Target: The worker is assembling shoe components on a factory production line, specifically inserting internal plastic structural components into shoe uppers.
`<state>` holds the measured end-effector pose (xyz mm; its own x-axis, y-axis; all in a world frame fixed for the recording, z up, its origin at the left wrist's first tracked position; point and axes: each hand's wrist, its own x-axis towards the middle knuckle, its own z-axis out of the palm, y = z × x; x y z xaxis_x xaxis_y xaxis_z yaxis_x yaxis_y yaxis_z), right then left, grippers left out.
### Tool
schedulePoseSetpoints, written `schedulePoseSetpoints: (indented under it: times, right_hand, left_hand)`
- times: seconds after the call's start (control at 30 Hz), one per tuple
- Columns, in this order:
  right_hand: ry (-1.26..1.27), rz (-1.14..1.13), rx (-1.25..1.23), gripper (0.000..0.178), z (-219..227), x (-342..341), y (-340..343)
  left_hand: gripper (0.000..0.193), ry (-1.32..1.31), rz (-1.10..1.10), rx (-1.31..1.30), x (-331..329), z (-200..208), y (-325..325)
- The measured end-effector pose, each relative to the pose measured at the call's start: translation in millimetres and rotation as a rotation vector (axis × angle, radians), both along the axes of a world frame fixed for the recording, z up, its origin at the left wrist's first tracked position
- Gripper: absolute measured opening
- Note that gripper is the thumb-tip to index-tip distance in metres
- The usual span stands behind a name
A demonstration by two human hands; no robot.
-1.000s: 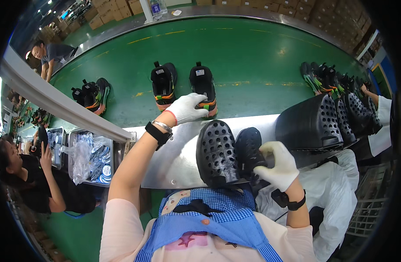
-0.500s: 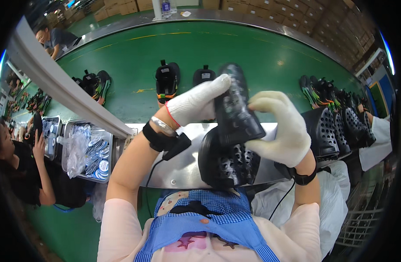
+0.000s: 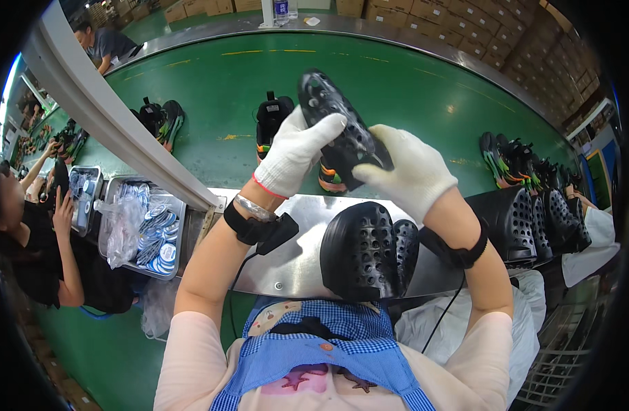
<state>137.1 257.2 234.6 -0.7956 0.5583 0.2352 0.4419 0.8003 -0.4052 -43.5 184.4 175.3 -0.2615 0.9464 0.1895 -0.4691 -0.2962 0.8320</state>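
Both my hands, in white knit gloves, grip one black perforated plastic shoe insert [image 3: 345, 127] over the green belt. My left hand [image 3: 294, 147] is closed on its left side, thumb across the top face. Around its near right end wraps my right hand [image 3: 412, 168], fingers and thumb bent on it. The insert tilts, its rounded end pointing away and to the left. Below, on the metal ledge [image 3: 297, 264], sit nested black perforated shoe inserts [image 3: 361, 250]. A shoe [image 3: 328, 179] with an orange sole shows partly behind my hands; another black shoe [image 3: 270, 113] stands left of it.
Left of me, metal trays [image 3: 150, 267] hold round blue-and-white tags and plastic bags. A slanted white post [image 3: 122, 103] rises beside them. More shoes [image 3: 167, 123] stand on the belt, and others [image 3: 503, 161] at right above further perforated inserts [image 3: 510, 219]. People work at left.
The insert has moved away from me and left, tilting left, with both hands still on it. The nested inserts on the ledge are now less covered. My view has shifted slightly.
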Motion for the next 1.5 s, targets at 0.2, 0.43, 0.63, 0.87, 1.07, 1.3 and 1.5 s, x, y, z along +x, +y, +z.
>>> schedulePoseSetpoints:
  times: [0.2,0.43,0.63,0.87,1.07,1.3,1.5]
  right_hand:
    - [-0.11,-0.047,-0.041,0.043,0,-19,11]
    - [-0.038,-0.069,-0.165,0.045,-12,-31,17]
    - [-0.325,-0.089,-0.189,0.047,-17,-34,25]
    - [-0.521,-0.104,-0.437,0.048,-36,-48,58]
    - [-0.684,-0.071,-0.36,0.048,-47,-87,79]
    - [-0.671,-0.116,-0.129,0.043,-91,-130,69]
    - [-0.548,-0.174,-0.111,0.032,-121,-162,65]
  left_hand:
    - [0.024,-0.03,0.084,0.046,-4,-7,6]
    - [0.025,-0.227,0.039,0.016,-12,-22,11]
    - [0.041,0.086,-0.077,-0.426,-26,-43,6]
    - [0.03,1.297,0.251,-0.245,-12,-111,3]
    - [0.023,1.428,0.256,-0.309,-14,-125,15]
    - [0.023,1.381,0.289,-0.324,-20,-134,17]
    - [0.023,1.351,0.338,-0.342,-29,-140,22]
